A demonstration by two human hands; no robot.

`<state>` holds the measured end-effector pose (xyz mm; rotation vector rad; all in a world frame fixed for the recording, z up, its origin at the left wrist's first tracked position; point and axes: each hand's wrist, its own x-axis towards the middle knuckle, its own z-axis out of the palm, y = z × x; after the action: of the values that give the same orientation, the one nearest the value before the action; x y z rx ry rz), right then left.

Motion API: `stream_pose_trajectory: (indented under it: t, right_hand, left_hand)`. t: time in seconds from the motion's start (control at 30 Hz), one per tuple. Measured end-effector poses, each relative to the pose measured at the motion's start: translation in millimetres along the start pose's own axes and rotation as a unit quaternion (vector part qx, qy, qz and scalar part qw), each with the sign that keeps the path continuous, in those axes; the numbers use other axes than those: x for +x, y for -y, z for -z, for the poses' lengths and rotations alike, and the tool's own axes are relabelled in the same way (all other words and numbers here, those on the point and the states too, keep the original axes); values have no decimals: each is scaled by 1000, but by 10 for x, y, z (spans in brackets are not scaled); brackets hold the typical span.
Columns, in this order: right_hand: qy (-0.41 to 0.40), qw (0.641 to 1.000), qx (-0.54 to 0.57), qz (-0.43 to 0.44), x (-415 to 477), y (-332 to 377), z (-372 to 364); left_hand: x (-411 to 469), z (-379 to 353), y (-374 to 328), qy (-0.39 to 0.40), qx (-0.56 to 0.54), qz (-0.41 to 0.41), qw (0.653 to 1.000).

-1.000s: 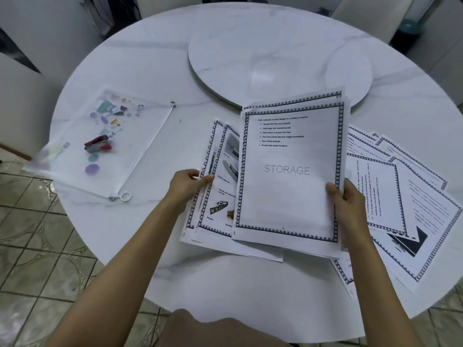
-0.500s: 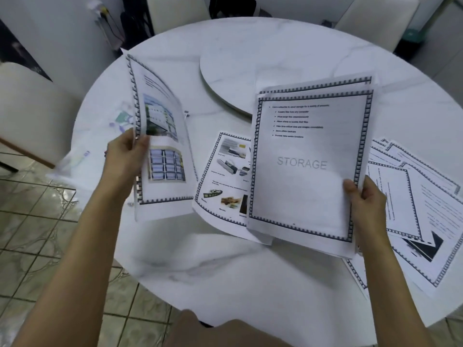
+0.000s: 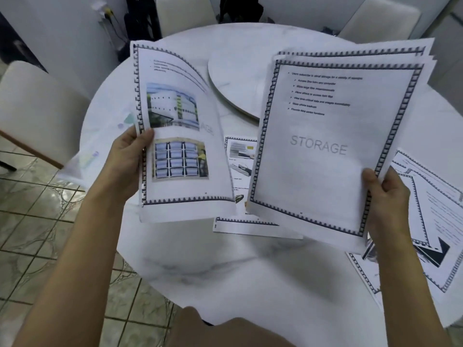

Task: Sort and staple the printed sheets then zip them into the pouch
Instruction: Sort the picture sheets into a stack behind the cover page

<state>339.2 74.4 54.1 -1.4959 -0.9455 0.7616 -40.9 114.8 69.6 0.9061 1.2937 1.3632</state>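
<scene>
My left hand (image 3: 127, 156) pinches the left edge of a bordered sheet with two photos (image 3: 180, 136), held up above the table. My right hand (image 3: 387, 194) grips the lower right corner of a small stack (image 3: 325, 146) whose top page reads STORAGE. Between the two lies another picture sheet (image 3: 240, 159) flat on the table. More bordered sheets (image 3: 436, 216) lie spread at the right. The clear zip pouch (image 3: 87, 159) shows only partly at the table's left edge, behind the raised sheet. No stapler is visible.
The round white marble table (image 3: 225, 266) carries a turntable disc (image 3: 233, 78) in the middle. White chairs stand at the left (image 3: 37, 106) and at the back (image 3: 380, 18). Tiled floor (image 3: 37, 234) lies at the lower left.
My left hand picked a photo sheet off the table and raised it beside the stack. My right hand lifted the STORAGE stack higher. The view shifted, so the pouch is mostly hidden.
</scene>
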Motion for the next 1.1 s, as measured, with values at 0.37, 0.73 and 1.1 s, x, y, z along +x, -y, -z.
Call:
stream_pose_trajectory:
  t: [0.37, 0.73, 1.1]
  right_hand:
    - [38, 999, 19, 12, -27, 76, -301]
    - [59, 998, 12, 7, -31, 12, -477]
    - [24, 999, 20, 25, 36, 76, -332]
  left_hand:
    - [-35, 99, 959, -29, 165, 127, 978]
    - [-91, 32, 926, -6, 162, 76, 984]
    - [12, 26, 743, -7, 74, 86, 994]
